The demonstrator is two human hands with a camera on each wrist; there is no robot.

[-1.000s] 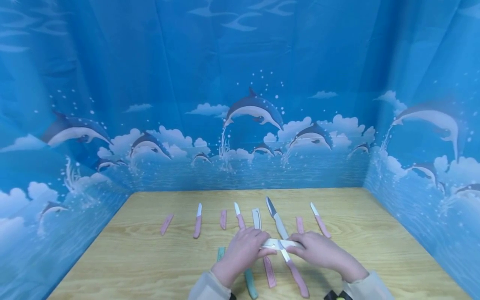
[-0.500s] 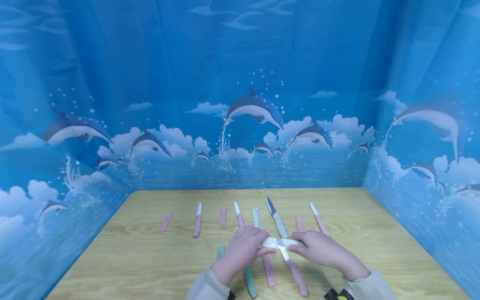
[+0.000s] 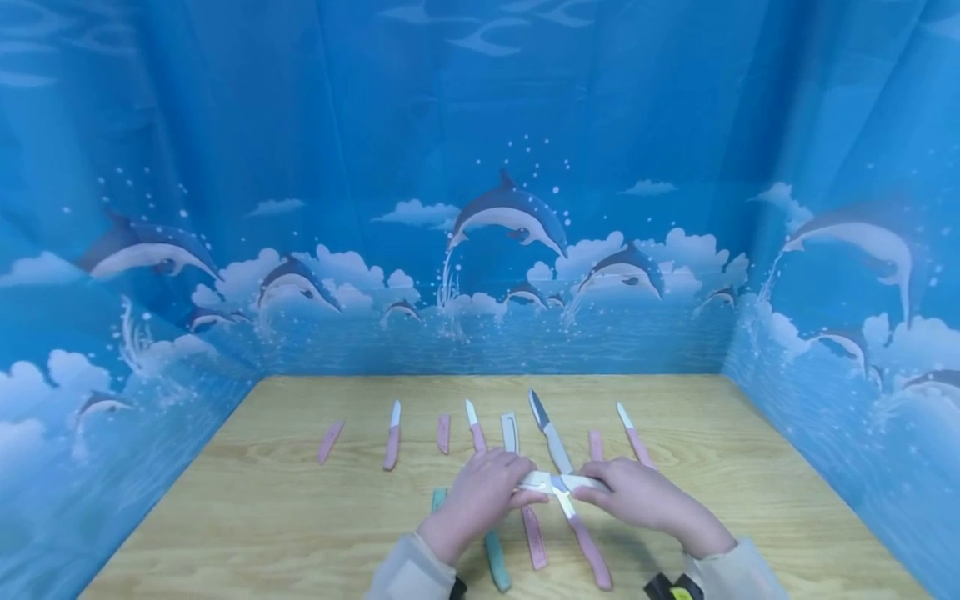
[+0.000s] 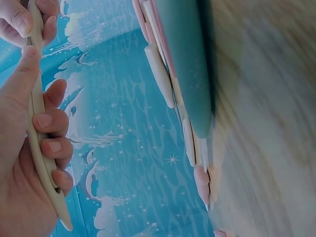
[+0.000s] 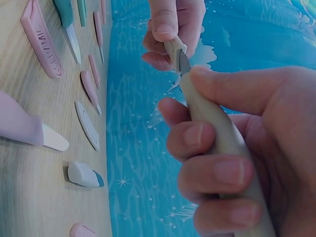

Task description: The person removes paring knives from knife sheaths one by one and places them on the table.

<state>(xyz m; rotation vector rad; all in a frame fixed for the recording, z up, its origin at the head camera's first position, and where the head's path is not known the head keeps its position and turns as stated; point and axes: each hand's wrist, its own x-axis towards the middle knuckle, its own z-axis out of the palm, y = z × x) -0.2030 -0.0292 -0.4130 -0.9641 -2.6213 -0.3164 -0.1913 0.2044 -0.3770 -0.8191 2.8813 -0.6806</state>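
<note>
My left hand [image 3: 483, 496] grips a cream knife sheath [image 4: 37, 116], fingers curled round its length. Facing it, my right hand [image 3: 637, 497] holds a knife by its cream handle [image 5: 212, 118], the thumb lying along the handle near the blade. A short stretch of grey blade [image 5: 184, 63] shows between handle and sheath; the rest of it is inside the sheath. Both are held end to end above the table. Below them in the head view lie a larger pink-handled knife [image 3: 591, 552], a pink sheath [image 3: 534, 537] and a teal-handled knife [image 3: 496, 562].
Farther back on the wooden table [image 3: 247, 500] lie a grey-handled knife [image 3: 557, 448], a white sheath [image 3: 510, 432], small pink knives [image 3: 392, 448] and pink sheaths [image 3: 330, 442]. A teal sheath [image 3: 439, 498] is beside the left wrist. Blue dolphin curtains [image 3: 480, 333] enclose the table.
Both hands keep their grip on the knife and sheath, with barely any movement between them. The head view has shifted slightly, so the table things appear a little higher and farther left.
</note>
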